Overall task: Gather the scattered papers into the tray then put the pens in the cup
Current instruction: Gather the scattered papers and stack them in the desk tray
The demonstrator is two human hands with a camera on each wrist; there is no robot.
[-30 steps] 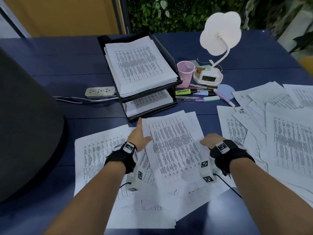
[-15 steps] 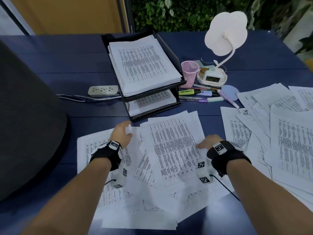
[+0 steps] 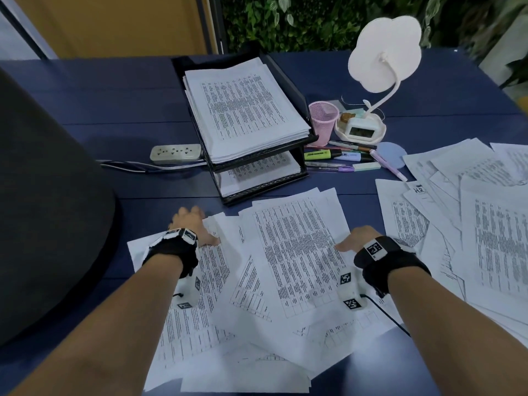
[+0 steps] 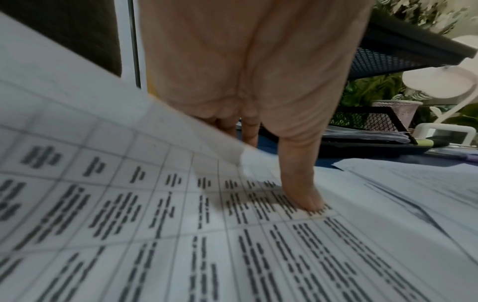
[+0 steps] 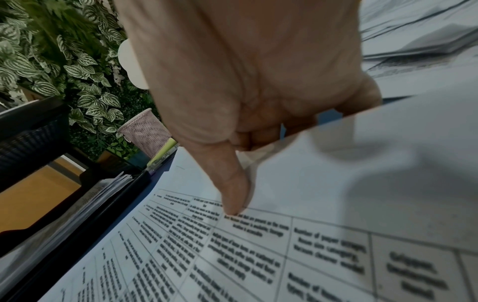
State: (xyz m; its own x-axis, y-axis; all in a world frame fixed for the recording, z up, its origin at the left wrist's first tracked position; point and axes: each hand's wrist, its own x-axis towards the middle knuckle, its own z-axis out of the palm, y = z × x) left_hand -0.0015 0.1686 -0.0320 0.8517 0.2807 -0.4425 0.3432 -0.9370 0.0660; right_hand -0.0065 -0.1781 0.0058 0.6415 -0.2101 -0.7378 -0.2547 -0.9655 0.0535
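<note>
My left hand (image 3: 191,225) has slid left to the pile's edge; both it and my right hand (image 3: 355,241) pinch loose papers (image 3: 297,252). The tray (image 3: 297,90) is part-filled; the pens (image 3: 337,160) lie outside the cup (image 3: 323,117).

My left hand (image 3: 191,226) has its fingers tucked under a sheet's raised edge (image 4: 165,114), so in the left wrist view I see only my thumb (image 4: 301,190). My right hand (image 3: 358,240) likewise: its fingers slip behind a lifted, blurred sheet (image 5: 375,163) at the right of the frame. The lower tray (image 3: 265,192) is mostly covered by the upper one. The papers (image 3: 491,238) at the right edge are cut off; their print looks too small to read.
</note>
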